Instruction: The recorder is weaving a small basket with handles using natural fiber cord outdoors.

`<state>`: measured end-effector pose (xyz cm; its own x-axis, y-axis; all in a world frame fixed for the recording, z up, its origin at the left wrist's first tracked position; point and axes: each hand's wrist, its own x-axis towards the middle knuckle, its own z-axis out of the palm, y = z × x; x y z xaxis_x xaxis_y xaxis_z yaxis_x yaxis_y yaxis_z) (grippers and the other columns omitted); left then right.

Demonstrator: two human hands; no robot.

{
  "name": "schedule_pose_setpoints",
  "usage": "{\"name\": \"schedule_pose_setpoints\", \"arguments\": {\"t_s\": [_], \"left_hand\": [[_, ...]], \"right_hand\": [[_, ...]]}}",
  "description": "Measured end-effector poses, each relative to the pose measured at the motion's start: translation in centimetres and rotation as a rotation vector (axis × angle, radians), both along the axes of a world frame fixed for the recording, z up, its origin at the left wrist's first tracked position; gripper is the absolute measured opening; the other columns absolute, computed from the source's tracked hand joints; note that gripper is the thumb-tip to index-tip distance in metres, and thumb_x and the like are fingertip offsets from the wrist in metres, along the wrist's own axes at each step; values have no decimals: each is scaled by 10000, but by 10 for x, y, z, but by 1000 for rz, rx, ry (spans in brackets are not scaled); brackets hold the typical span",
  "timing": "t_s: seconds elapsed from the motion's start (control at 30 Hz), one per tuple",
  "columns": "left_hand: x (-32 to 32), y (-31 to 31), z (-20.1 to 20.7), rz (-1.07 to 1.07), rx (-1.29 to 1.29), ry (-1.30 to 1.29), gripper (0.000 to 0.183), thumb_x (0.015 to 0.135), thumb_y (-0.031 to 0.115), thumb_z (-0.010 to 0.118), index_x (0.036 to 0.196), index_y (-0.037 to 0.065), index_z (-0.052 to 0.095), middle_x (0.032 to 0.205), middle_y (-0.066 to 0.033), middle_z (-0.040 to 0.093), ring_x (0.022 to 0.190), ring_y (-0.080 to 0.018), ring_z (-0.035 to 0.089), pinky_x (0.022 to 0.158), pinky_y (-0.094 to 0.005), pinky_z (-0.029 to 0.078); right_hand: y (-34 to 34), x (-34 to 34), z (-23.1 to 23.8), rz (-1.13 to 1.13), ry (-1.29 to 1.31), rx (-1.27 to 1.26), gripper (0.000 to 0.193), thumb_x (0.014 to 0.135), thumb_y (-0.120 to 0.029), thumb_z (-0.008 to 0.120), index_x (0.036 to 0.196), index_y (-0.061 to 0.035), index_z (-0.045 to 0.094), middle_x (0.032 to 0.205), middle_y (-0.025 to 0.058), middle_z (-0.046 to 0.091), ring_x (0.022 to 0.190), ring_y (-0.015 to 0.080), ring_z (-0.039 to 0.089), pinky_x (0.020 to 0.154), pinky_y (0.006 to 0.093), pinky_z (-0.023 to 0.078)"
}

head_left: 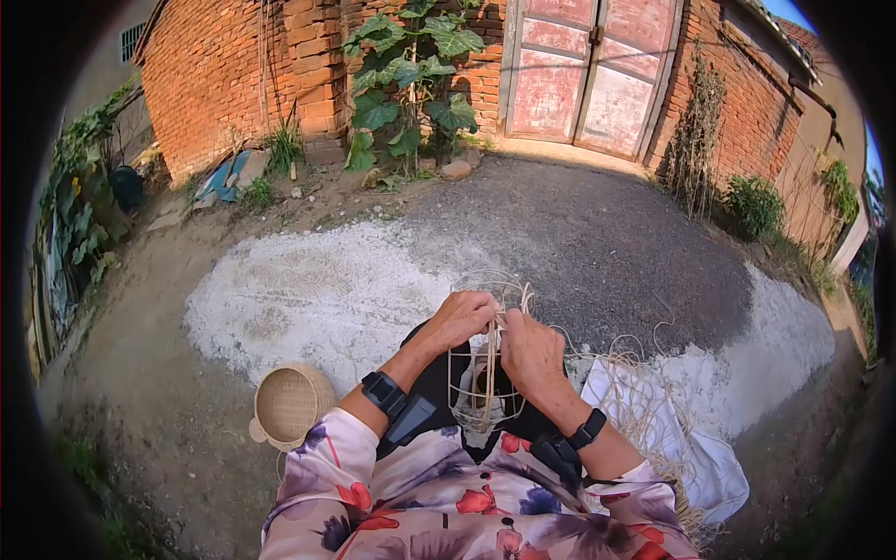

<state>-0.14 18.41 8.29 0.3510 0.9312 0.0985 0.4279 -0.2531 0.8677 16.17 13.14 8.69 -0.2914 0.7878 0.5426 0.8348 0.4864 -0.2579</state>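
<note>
Over my lap, an openwork frame of pale cane strips [492,366] stands between my knees, with upright ribs and thin hoops around them. My left hand [455,319] is closed on its upper part, fingertips pinched together. Close beside it, my right hand [535,357] also pinches at the upper part, thumb near the left fingertips. Exactly which strip each hand holds is hidden by the fingers. Above the hands, thin loops of cane arch away from me. Through the ribs, something brownish shows low inside, too small to name.
A round woven basket [324,392] lies tilted on the ground at left. To my right, loose tangled cane strands [644,397] lie over a white sack [723,471]. Ahead are a brick wall [215,79], a leafy climbing plant [406,84] and a faded red double door [551,84].
</note>
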Motion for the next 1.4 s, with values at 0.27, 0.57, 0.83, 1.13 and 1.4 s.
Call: {"name": "schedule_pose_setpoints", "arguments": {"t_s": [0.27, 0.57, 0.83, 1.13, 1.4], "left_hand": [[0, -10, -4, 9, 113, -86, 184, 832, 165, 521, 817, 3, 607, 704, -49, 600, 661, -121, 557, 615, -291, 463], [7, -18, -7, 144, 300, -41, 280, 848, 280, 622, 783, 7, 624, 637, -137, 608, 589, -289, 605, 586, -378, 469], [15, -51, -44, -10, 289, 57, 250, 848, 244, 635, 782, 4, 640, 615, -97, 607, 543, -162, 578, 545, -309, 459], [25, -46, -49, 89, 601, 78, 171, 854, 208, 636, 844, 39, 663, 834, -76, 597, 846, -270, 577, 732, -374, 457], [32, -14, -23, 165, 336, 43, 251, 884, 257, 604, 814, 16, 617, 694, -69, 538, 675, -197, 533, 611, -330, 415]], "right_hand": [[24, 11, 26, 113, -55, 11, 157, 828, -169, 547, 769, -25, 566, 688, 210, 622, 643, 397, 634, 562, 486, 491], [30, 80, 67, 211, 12, -535, 222, 750, -250, 642, 855, -57, 667, 724, 158, 641, 706, 324, 625, 650, 420, 467], [0, 303, 102, -225, 268, -886, 83, 789, -108, 711, 749, -55, 662, 626, -34, 565, 534, 80, 491, 481, 225, 371], [-31, 262, 53, -75, 111, -331, 169, 768, -135, 660, 877, -6, 654, 804, 140, 631, 746, 268, 632, 673, 360, 494], [7, 70, -53, 131, 741, -913, 264, 947, -224, 537, 1086, -15, 618, 824, 83, 636, 699, 173, 612, 623, 293, 525]]}}
